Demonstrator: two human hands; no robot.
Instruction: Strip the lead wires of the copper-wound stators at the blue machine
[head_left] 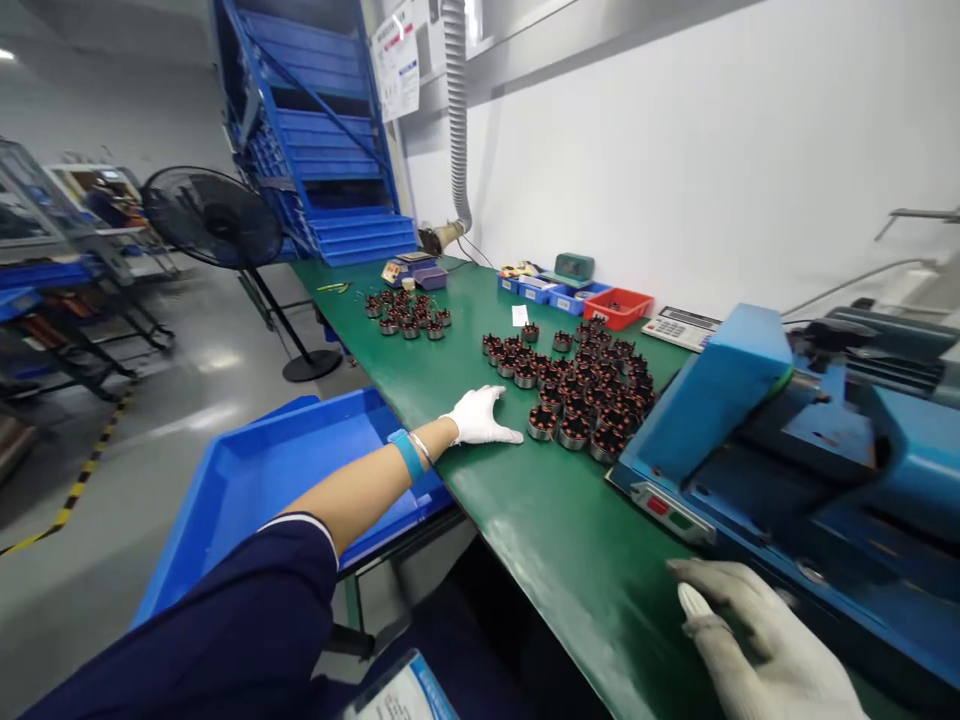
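"While the right hand [784, 655] lay low by the blue machine [739, 385], was it gripping anything?"

"I couldn't tell; its fingers were loosely curled and the palm was hidden. The left hand [477, 416], well apart from it, rested on the green counter [525, 520], thumb and fingers spread, nothing visible between them."

"Which way did the wound cores [577, 405] lie?"

"To the left hand's right and on beyond it, the closest just past its thumb tip, apparently not touching. So the left was the nearer hand. They were short and round, showing no clear long axis."

"And containers?"

"Left of the left hand, partly behind its forearm, sat a large blue bin [255, 480]. Past the cores from both hands stood a red bin [624, 318] of small dark pieces, then small blue bins [566, 306], contents mostly too small to identify."
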